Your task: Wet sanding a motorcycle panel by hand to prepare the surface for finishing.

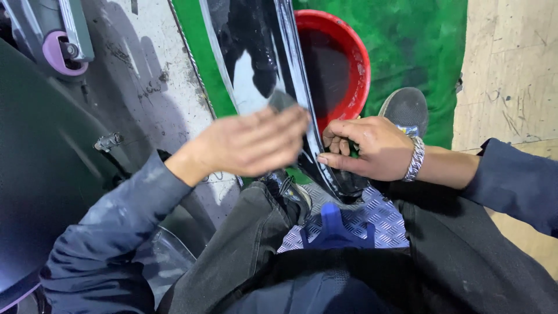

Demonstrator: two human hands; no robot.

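- A glossy black panel (256, 64) is stood on edge between the knees, over the green mat (418, 40).
- A small grey pad (282, 100) is pressed against it by the left hand (250, 142), fingers flat.
- The panel's lower edge is pinched by the right hand (366, 148).
- A red basin (360, 64) is just behind.

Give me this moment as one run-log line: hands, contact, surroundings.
left hand: presses grey pad on glossy black panel | right hand: grips panel edge | red basin behind, on green mat
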